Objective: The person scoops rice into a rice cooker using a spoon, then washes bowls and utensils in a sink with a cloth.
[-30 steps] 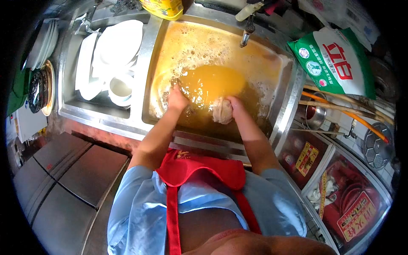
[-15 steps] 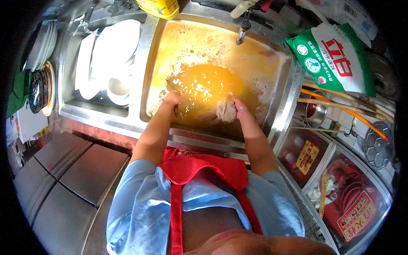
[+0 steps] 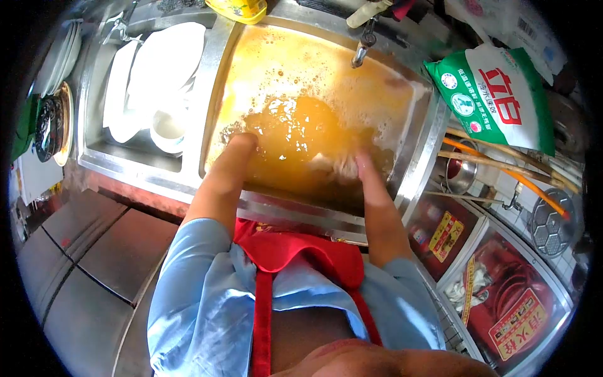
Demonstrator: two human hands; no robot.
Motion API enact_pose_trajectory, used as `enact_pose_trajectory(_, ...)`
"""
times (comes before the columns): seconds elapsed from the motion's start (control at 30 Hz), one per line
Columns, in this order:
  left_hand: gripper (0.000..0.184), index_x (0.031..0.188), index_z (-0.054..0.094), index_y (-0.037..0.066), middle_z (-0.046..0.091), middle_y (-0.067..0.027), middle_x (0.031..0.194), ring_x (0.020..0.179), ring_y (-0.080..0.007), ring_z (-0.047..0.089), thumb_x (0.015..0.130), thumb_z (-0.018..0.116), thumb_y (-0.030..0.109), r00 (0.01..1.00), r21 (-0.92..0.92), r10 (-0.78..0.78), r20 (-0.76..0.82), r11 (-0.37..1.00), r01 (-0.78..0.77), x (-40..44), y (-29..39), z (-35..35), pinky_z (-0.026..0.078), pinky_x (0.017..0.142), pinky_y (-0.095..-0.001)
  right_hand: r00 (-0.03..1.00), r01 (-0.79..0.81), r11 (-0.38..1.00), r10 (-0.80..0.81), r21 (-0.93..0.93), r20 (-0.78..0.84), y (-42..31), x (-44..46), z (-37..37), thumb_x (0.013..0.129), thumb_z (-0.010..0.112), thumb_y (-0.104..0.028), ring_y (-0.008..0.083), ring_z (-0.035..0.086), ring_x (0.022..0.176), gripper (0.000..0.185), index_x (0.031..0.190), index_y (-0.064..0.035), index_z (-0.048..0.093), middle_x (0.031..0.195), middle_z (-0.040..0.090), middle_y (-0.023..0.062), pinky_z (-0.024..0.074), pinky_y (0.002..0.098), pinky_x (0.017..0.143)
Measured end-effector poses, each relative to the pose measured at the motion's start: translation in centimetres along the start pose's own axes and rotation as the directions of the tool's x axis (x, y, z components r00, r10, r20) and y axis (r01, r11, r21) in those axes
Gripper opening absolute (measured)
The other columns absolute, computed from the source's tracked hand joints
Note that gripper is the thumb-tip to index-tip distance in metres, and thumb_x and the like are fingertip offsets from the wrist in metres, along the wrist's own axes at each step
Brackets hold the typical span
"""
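Note:
Cloudy yellow-brown water with foam fills the right sink basin [image 3: 411, 135]. My left hand [image 3: 244, 142] is dipped in at the basin's left side, its fingers hidden below the surface. On the right, my right hand [image 3: 360, 162] is mostly under water, against a pale, bunched cloth [image 3: 336, 166] that shows dimly through the water. The murk hides the fingers of that hand too. Anything lying deeper in the basin cannot be made out.
White dishes [image 3: 166, 60] and a white cup [image 3: 168, 129] stand in the left basin. A faucet [image 3: 362, 50] overhangs the back edge. A green-and-white detergent bag [image 3: 493, 94] lies right of the sink, above several sticks [image 3: 502, 162]. A yellow container [image 3: 242, 9] sits behind.
The cloth has gone from the surface to under the water with my right hand. My left hand has sunk deeper and shifted slightly left. The view has moved a little.

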State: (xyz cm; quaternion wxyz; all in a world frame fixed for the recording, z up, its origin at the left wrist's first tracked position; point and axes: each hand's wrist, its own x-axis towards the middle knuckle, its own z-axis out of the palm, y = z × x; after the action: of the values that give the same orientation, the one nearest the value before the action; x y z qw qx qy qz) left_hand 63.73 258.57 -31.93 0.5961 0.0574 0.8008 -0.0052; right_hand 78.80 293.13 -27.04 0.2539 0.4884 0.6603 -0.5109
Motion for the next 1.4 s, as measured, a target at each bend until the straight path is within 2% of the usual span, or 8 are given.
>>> enact_pose_trajectory(0.33, 0.03, 0.102, 0.062, 0.009, 0.059, -0.0105, 0.107, 0.098, -0.026, 0.057, 0.077, 0.054, 0.024, 0.981, -0.014, 0.082, -0.174, 0.996, -0.086, -2.4, -1.0, 2.3, 0.046, 0.082, -0.04, 0.864, 0.442, 0.508, -0.019, -0.74, 0.503, 5.3, -0.5, 2.9, 0.083, 0.049, -0.032, 0.0225, 0.053, 0.075, 0.037, 0.099, -0.0008, 0.058, 0.087, 0.058, 0.013, 0.0447, 0.0365, 0.067)
enact_pose_trajectory(0.6, 0.027, 0.098, 0.064, 0.009, 0.062, -0.0106, 0.101, 0.092, -0.026, 0.059, 0.078, 0.05, 0.02, 0.928, -0.243, -0.026, -0.371, 0.968, -0.07, -5.2, 1.1, 1.5, 0.046, 0.079, -0.0424, 0.758, 0.642, 0.09, 0.079, -0.761, 0.648, 4.8, 0.2, 6.8, 0.083, 0.047, -0.031, 0.0233, 0.054, 0.068, 0.035, 0.096, 0.0, 0.059, 0.079, 0.058, 0.0152, 0.0452, 0.0374, 0.065)
enact_pose_trajectory(0.77, 0.027, 0.098, 0.063, 0.005, 0.057, -0.014, 0.11, 0.102, -0.0258, 0.054, 0.078, 0.048, 0.016, 0.889, 0.114, 0.106, -0.445, 0.992, -0.061, -10.4, 2.8, -1.9, 0.041, 0.088, -0.0389, 0.709, 0.704, 0.02, 0.037, -0.71, 0.704, 3.2, 0.2, 7.7, 0.084, 0.046, -0.03, 0.0238, 0.054, 0.064, 0.035, 0.093, 0.0005, 0.06, 0.074, 0.058, 0.0166, 0.0455, 0.038, 0.063)
enact_pose_trajectory(0.87, 0.033, 0.105, 0.059, -0.001, 0.05, -0.0171, 0.121, 0.121, -0.0286, 0.036, 0.077, 0.045, 0.01, 0.765, 0.612, 0.415, -0.493, 0.79, -0.033, -14.0, 2.5, -2.3, 0.028, 0.1, -0.0428, 0.637, 0.771, 0.08, -0.085, -0.632, 0.766, 1.8, -0.2, 7.6, 0.084, 0.045, -0.029, 0.0241, 0.055, 0.062, 0.034, 0.092, 0.0008, 0.06, 0.071, 0.058, 0.0175, 0.0457, 0.0383, 0.062)
enact_pose_trajectory(1.0, 0.016, 0.078, 0.062, 0.006, 0.058, -0.0118, 0.09, 0.094, -0.0263, 0.048, 0.068, 0.051, 0.013, 0.589, 0.61, 0.534, -0.606, 0.788, -0.086, -12.7, 1.2, -2.4, 0.039, 0.079, -0.0392, 0.884, 0.372, 0.786, -0.139, -0.494, 0.446, -2.2, -6.3, 4.6, 0.08, 0.052, -0.026, 0.0272, 0.057, 0.087, 0.036, 0.103, 0.0, 0.057, 0.1, 0.06, 0.0173, 0.0452, 0.0369, 0.075)
enact_pose_trajectory(1.17, 0.019, 0.088, 0.056, 0.004, 0.06, -0.0167, 0.087, 0.085, -0.032, 0.058, 0.071, 0.055, 0.011, 0.585, 0.093, 0.26, -0.768, 0.949, -0.3, -13.1, -1.5, -2.8, 0.047, 0.072, -0.0401, 0.942, 0.084, 0.961, -0.162, 0.262, 0.292, 3.4, -2.8, 0.9, 0.083, 0.051, -0.032, 0.0234, 0.055, 0.092, 0.044, 0.108, 0.0043, 0.055, 0.102, 0.059, 0.0156, 0.0418, 0.037, 0.082)
enact_pose_trajectory(1.3, 0.035, 0.102, 0.053, 0.002, 0.062, -0.02, 0.091, 0.084, -0.0335, 0.061, 0.068, 0.058, 0.008, 0.54, -0.363, -0.065, -0.839, 0.807, -0.466, -12.9, -1.8, -2.6, 0.048, 0.078, -0.0387, 0.936, 0.343, 0.91, -0.351, -0.231, 0.007, 4.0, -3.1, 0.6, 0.084, 0.051, -0.03, 0.0227, 0.056, 0.092, 0.04, 0.111, 0.0002, 0.053, 0.103, 0.06, 0.0125, 0.042, 0.0343, 0.082)
enact_pose_trajectory(1.4, 0.046, 0.111, 0.049, 0.0, 0.061, -0.0217, 0.094, 0.085, -0.0351, 0.06, 0.066, 0.057, 0.006, 0.795, -0.67, -0.061, -0.603, 0.581, -0.463, -11.6, -2.1, -2.4, 0.047, 0.08, -0.0383, 0.898, 0.435, 0.811, -0.426, -0.391, 0.114, -0.7, -8.0, 0.6, 0.084, 0.055, -0.023, 0.0181, 0.055, 0.088, 0.037, 0.115, -0.0039, 0.051, 0.099, 0.059, 0.0079, 0.0436, 0.0305, 0.077)
